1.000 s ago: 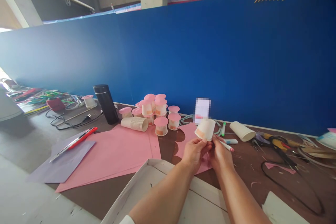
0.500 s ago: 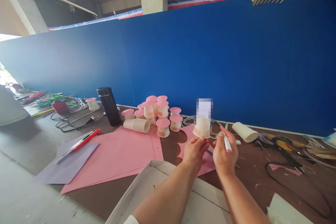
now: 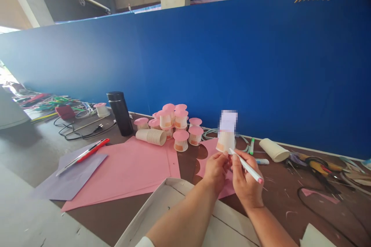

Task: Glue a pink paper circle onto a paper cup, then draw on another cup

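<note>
My left hand pinches the rim of a small white paper cup with an orange patch, held upside down above the table. My right hand grips a white pen with a pink end, its tip touching the cup's lower edge. Both hands hover over a pink paper sheet with round cut-outs.
A cluster of pink-topped cups and a lying stack of paper cups sit behind a large pink sheet. A black flask, red-handled knife, cardboard box, another lying cup, cables and tools surround them.
The right hand swung the pen from upright to slanted, bringing its tip onto the cup. The left hand kept the cup upside down, nearly still.
</note>
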The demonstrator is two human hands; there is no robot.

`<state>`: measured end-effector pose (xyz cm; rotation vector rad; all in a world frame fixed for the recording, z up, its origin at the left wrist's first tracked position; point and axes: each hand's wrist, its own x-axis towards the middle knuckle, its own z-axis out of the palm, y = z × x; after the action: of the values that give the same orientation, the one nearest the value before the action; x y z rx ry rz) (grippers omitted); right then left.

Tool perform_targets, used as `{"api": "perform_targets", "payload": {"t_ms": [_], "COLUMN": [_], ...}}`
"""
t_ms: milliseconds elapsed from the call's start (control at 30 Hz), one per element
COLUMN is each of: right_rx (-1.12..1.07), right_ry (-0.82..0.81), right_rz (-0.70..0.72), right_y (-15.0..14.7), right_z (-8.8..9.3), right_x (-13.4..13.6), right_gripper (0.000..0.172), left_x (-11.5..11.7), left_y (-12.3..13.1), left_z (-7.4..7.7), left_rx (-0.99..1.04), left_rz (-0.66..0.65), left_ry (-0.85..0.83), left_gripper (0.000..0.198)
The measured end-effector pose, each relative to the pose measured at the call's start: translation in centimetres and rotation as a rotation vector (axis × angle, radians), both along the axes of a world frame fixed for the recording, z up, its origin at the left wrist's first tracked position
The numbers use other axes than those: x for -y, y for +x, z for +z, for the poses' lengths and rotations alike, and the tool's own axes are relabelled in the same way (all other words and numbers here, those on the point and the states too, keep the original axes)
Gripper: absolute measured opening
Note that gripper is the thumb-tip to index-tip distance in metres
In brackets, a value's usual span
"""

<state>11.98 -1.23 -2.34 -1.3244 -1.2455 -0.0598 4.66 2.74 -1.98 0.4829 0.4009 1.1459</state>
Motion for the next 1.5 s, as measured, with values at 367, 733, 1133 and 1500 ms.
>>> {"api": "perform_targets", "payload": {"t_ms": [367,733,1133,1500], "right_rx": [0.079,0.131,0.169,0.199], "right_ry": [0.023,0.016,0.018,-0.005], "right_rz": [-0.077,-0.116,-0.114,-0.141], "right_y": [0.3,1.0,1.3,1.3], "right_z": [0.3,0.3,0.4,0.6], "right_x": [-0.3,-0.5,-0.2,-0.1], "right_gripper": [0.029,0.026,0.023,0.025], "left_x": [-0.1,0.1,0.2,0.2], "left_y": [-0.1,0.0,0.1,0.0], "left_z": [-0.2,0.0,-0.1,-0.1], "left_rx": [-0.013,-0.032,-0.070,-0.078], "left_rz": [-0.008,-0.027,-0.032,-0.034], "left_ry": [0.018,0.036,0.047,0.048], "left_gripper": [0.028,0.032,0.034,0.036]}}
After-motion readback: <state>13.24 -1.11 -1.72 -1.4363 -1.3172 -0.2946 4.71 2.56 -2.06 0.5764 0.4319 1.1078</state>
